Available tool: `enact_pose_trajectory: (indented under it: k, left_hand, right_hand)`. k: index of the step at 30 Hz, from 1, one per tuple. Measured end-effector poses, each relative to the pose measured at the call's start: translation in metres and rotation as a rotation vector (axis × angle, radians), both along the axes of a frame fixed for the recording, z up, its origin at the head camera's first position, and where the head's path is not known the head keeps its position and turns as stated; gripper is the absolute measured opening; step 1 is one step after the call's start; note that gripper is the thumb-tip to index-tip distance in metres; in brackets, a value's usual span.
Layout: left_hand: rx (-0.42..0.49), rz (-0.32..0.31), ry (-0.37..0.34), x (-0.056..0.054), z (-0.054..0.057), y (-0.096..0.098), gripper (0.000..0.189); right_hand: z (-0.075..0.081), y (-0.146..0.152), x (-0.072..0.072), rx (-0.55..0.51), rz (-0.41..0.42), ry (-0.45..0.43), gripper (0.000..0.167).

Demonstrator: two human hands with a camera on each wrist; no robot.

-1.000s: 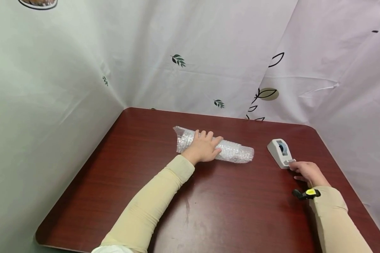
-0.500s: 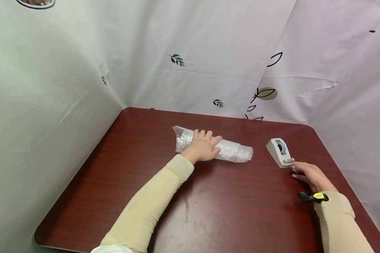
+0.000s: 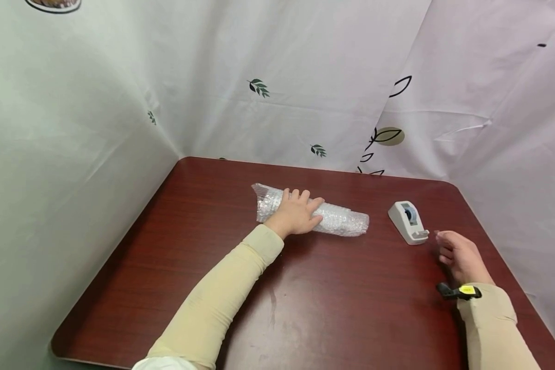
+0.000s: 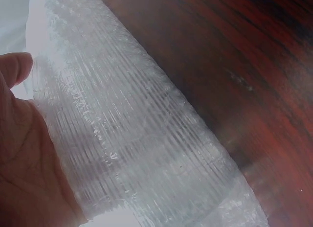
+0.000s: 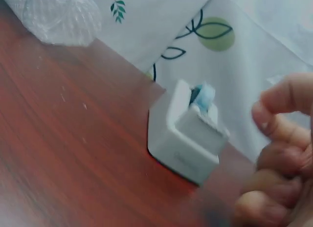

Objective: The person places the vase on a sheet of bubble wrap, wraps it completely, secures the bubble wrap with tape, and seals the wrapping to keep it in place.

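Note:
A roll-shaped bundle in clear bubble wrap [image 3: 339,218] lies slantwise on the table, its ribbed surface close up in the left wrist view. My left hand [image 3: 296,213] rests across it with fingers spread, pressing from above. To the right stands a white tape dispenser [image 3: 408,222] with a bluish tape roll [image 5: 205,97] in it. Just beside its cutter end, apart from it, my right hand [image 3: 462,255] has thumb and forefinger tips together and the other fingers curled. It seems to pinch a small piece of clear tape, barely visible at the fingertips.
Both things stand on a dark red wood-grain table [image 3: 342,303] with rounded corners. White cloth walls [image 3: 203,92] with leaf prints close in the back and both sides. A black strap with a yellow mark [image 3: 466,290] sits on the right wrist.
My right hand has drawn back from the dispenser's cutter end, to the right and slightly nearer, and its fingers have curled more. The left hand and the wrapped bundle have stayed put.

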State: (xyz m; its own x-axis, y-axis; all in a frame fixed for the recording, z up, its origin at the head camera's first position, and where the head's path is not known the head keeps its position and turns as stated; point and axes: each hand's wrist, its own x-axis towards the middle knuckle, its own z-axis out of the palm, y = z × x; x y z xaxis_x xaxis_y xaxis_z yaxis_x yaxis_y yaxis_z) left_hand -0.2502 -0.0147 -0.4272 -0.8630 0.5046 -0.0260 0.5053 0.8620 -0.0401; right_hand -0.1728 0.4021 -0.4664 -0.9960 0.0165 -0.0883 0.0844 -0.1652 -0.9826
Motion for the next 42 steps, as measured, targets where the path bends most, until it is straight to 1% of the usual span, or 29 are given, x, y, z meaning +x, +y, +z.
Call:
enact_pose_trajectory:
  k: [4, 6, 9, 11, 14, 16, 21, 23, 24, 25, 28, 31, 32, 34, 36, 39, 42]
  left_hand:
    - [0.005, 0.003, -0.012, 0.000, 0.000, -0.001, 0.059]
    - [0.006, 0.000, -0.014, 0.000, 0.001, -0.001, 0.060]
    - [0.009, -0.004, -0.011, 0.000, 0.001, -0.001, 0.061]
    - [0.012, -0.005, -0.009, 0.000, 0.000, -0.001, 0.063]
    - [0.009, -0.007, 0.000, 0.000, 0.000, -0.001, 0.068]
    - [0.006, -0.004, 0.006, 0.000, 0.000, 0.000, 0.070]
    - [-0.001, 0.005, 0.028, 0.000, -0.001, 0.000, 0.070]
    - [-0.005, 0.007, 0.032, -0.001, -0.002, 0.001, 0.070]
    - [-0.008, 0.008, 0.031, -0.002, -0.002, 0.001, 0.070]
    - [-0.008, 0.008, 0.032, -0.002, -0.003, 0.002, 0.070]
    - [-0.005, 0.009, 0.038, -0.003, -0.004, 0.002, 0.071]
    - [-0.002, 0.004, 0.051, -0.003, -0.004, 0.001, 0.078]
    - [-0.003, 0.003, 0.053, -0.002, -0.003, 0.001, 0.081]
    - [-0.005, 0.003, 0.051, -0.002, -0.003, 0.001, 0.088]
    - [-0.010, 0.001, 0.052, -0.002, -0.003, 0.001, 0.093]
    - [-0.009, -0.008, 0.050, -0.001, -0.003, 0.002, 0.096]
    - [-0.013, -0.012, 0.055, -0.001, -0.003, 0.000, 0.097]
  right_hand:
    - [0.008, -0.019, -0.002, -0.037, -0.070, 0.175, 0.030]
    - [0.014, -0.031, -0.004, -0.055, -0.101, 0.234, 0.028]
    - [0.025, -0.051, -0.008, -0.088, -0.121, 0.272, 0.024]
    - [0.030, -0.065, -0.011, -0.099, -0.113, 0.277, 0.022]
    - [0.032, -0.088, -0.015, -0.090, -0.092, 0.279, 0.022]
    - [0.031, -0.103, -0.018, -0.083, -0.070, 0.280, 0.022]
    - [0.021, -0.140, -0.024, -0.027, -0.033, 0.264, 0.022]
    - [0.016, -0.154, -0.025, -0.011, -0.023, 0.244, 0.024]
    - [0.013, -0.161, -0.026, 0.001, -0.019, 0.227, 0.024]
    - [0.015, -0.169, -0.024, 0.019, -0.009, 0.215, 0.023]
    - [0.009, -0.191, -0.023, 0.059, -0.013, 0.193, 0.019]
    - [0.005, -0.211, -0.021, 0.098, -0.018, 0.191, 0.011]
    - [0.000, -0.216, -0.023, 0.100, -0.023, 0.184, 0.009]
    - [-0.002, -0.225, -0.022, 0.116, 0.000, 0.162, 0.008]
    - [-0.004, -0.229, -0.021, 0.143, 0.021, 0.136, 0.015]
    - [-0.006, -0.230, -0.021, 0.171, 0.027, 0.108, 0.021]
    - [-0.006, -0.229, -0.020, 0.189, 0.014, 0.097, 0.020]
